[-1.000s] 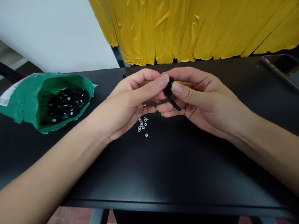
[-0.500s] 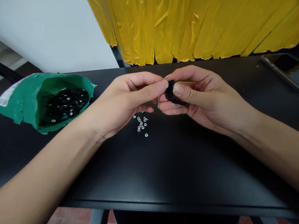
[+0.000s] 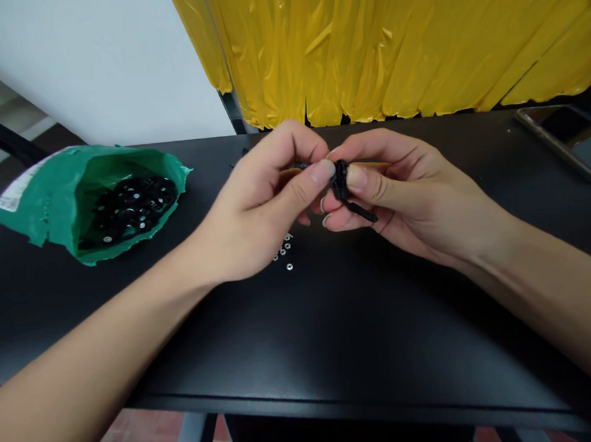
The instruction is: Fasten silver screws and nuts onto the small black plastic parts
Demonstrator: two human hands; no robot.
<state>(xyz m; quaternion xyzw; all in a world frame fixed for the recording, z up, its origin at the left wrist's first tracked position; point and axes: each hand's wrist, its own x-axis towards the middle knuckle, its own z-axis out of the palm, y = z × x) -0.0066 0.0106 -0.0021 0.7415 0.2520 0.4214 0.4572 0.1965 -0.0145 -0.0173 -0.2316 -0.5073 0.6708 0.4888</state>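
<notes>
My right hand (image 3: 408,181) pinches a small black plastic part (image 3: 340,178) between thumb and fingers. From that part a thin black arm (image 3: 362,210) sticks out down to the right. My left hand (image 3: 274,195) is closed, its thumb and fingertip pressed together at the part's left side. What lies under those fingertips is partly hidden. Several small silver washer-like rings (image 3: 288,246) lie on the black table below the left hand, which covers some of them.
On the left, an opened green plastic bag (image 3: 48,196) holds many black pieces (image 3: 138,197). A phone-like device (image 3: 571,144) lies at the far right. Yellow plastic sheeting (image 3: 365,50) and a white panel (image 3: 116,65) stand behind the black table (image 3: 333,352).
My left hand has turned, its knuckles rising and its palm edge dropping over some of the rings. The black part has tilted slightly in my right hand, showing more of its arm.
</notes>
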